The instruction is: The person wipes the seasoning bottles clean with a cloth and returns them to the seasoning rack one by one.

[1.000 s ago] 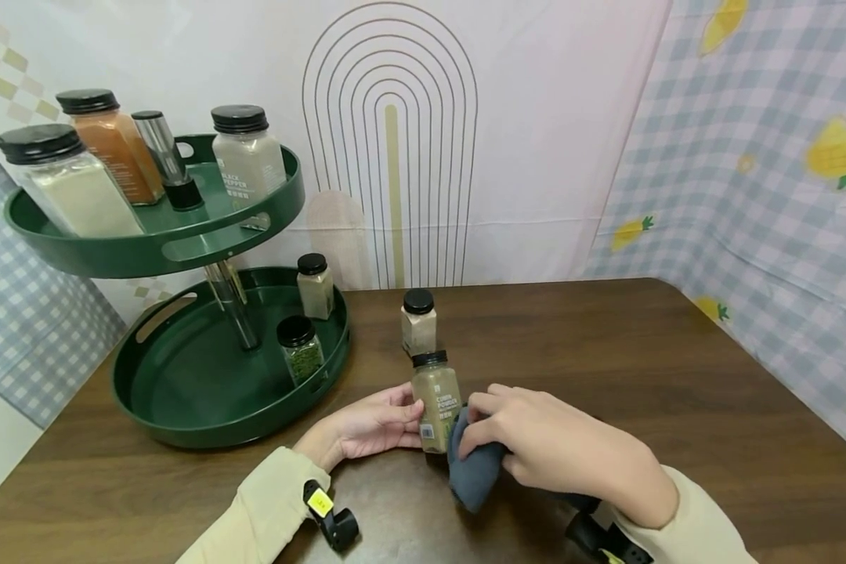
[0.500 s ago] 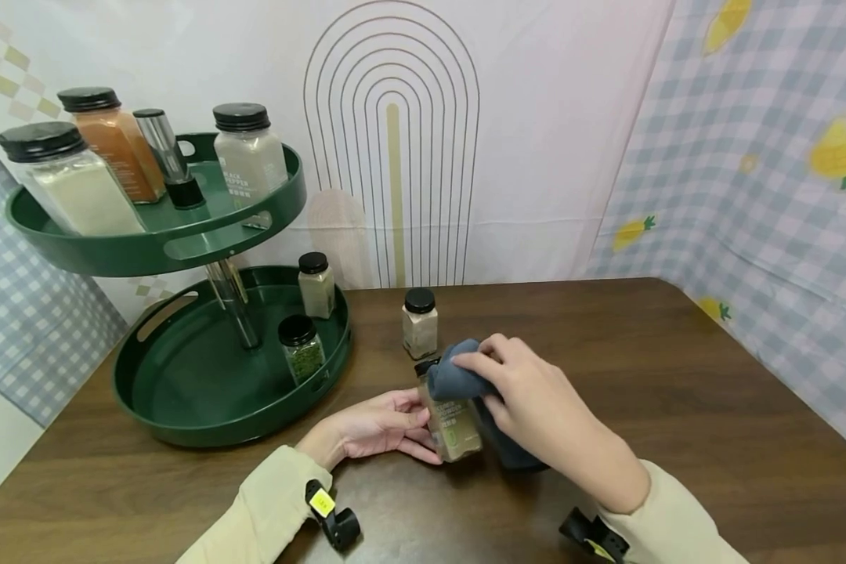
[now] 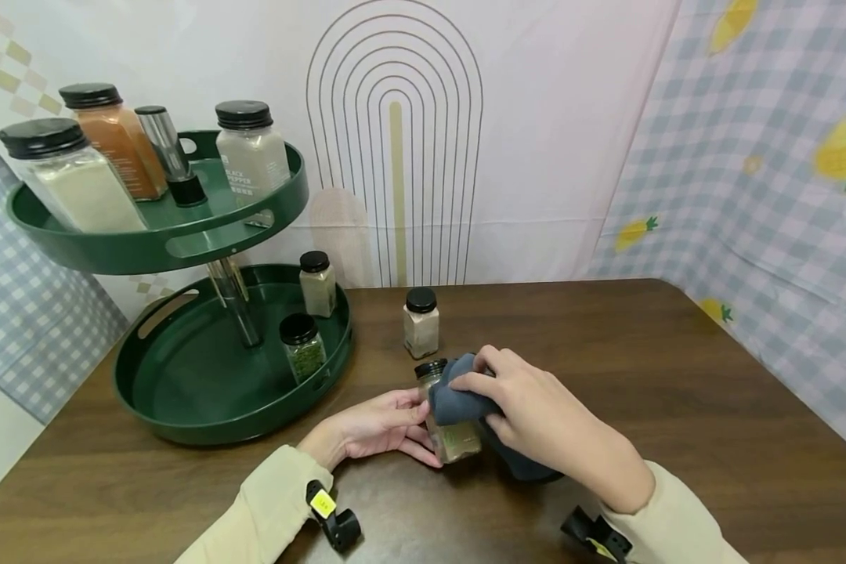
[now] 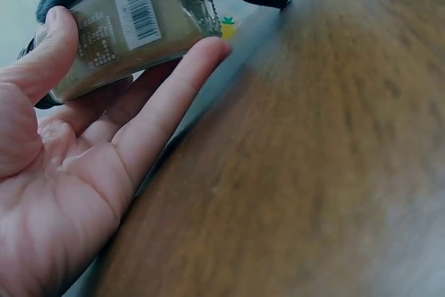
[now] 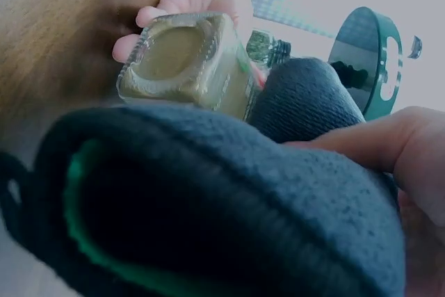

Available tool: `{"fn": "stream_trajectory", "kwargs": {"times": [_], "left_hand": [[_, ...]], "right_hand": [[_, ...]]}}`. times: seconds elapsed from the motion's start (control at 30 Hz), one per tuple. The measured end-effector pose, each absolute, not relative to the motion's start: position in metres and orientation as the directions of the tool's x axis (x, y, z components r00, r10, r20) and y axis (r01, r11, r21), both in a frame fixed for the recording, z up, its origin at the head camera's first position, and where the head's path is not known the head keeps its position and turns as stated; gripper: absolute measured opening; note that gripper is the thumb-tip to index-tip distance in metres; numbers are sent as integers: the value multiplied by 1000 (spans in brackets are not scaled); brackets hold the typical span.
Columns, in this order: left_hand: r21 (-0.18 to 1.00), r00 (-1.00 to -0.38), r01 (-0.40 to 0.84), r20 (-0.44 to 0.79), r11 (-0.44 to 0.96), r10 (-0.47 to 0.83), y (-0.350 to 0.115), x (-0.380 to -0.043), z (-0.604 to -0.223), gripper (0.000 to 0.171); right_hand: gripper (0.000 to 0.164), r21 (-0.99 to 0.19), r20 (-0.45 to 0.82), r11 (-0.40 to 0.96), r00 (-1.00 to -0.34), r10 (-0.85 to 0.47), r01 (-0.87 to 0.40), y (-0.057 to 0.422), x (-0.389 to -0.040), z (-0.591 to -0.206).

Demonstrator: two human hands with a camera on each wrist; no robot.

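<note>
A glass jar of cumin powder (image 3: 458,443) with a black lid leans tilted in my left hand (image 3: 381,427). Thumb and fingers grip its side, and in the left wrist view the barcode label of the jar (image 4: 139,19) faces the palm. My right hand (image 3: 529,399) holds a folded blue-grey cloth (image 3: 458,399) and presses it over the jar's upper front, covering part of the label. In the right wrist view the cloth (image 5: 229,179) fills the foreground, with the base of the jar (image 5: 174,57) beyond it.
Behind the hands stands a small black-lidded jar (image 3: 421,325) on the wooden table (image 3: 606,337). A green two-tier tray (image 3: 183,407) at left carries several spice jars, including a black pepper jar (image 3: 254,160) above and a green-herb jar (image 3: 303,348) below.
The right hand with the cloth went up from the jar's lower right side onto its upper front, then slid slightly down. The jar tipped, its base swinging right, still in the left hand.
</note>
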State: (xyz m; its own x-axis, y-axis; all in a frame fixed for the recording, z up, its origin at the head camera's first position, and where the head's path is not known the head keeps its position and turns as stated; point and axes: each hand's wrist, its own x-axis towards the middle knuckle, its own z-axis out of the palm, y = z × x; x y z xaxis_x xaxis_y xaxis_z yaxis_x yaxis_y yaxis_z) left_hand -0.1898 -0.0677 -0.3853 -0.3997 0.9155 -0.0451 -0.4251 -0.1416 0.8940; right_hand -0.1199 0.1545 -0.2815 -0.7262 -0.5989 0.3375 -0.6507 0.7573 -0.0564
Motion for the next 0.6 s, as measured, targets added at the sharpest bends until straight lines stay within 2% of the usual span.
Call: {"fn": "stream_trajectory", "kwargs": {"times": [0.17, 0.33, 0.43, 0.5, 0.6], "left_hand": [[892, -402, -422, -23, -163, 916, -68, -190, -385, 50], [892, -419, -417, -16, -177, 908, -69, -189, -386, 25], [891, -429, -415, -16, -182, 903, -69, -190, -386, 18], [888, -434, -422, -21, -183, 901, -69, -189, -386, 24], [886, -441, -425, -22, -187, 897, -68, -190, -385, 44]], "right_hand": [[43, -78, 275, 713, -702, -657, -697, 157, -115, -276], [43, -104, 207, 676, -681, -703, -730, 159, -110, -272], [45, -96, 171, 645, -651, -740, -758, 161, -107, -270], [48, -85, 149, 618, -624, -767, -781, 163, -106, -269], [52, -91, 86, 597, -604, -793, -797, 168, -105, -264]]}}
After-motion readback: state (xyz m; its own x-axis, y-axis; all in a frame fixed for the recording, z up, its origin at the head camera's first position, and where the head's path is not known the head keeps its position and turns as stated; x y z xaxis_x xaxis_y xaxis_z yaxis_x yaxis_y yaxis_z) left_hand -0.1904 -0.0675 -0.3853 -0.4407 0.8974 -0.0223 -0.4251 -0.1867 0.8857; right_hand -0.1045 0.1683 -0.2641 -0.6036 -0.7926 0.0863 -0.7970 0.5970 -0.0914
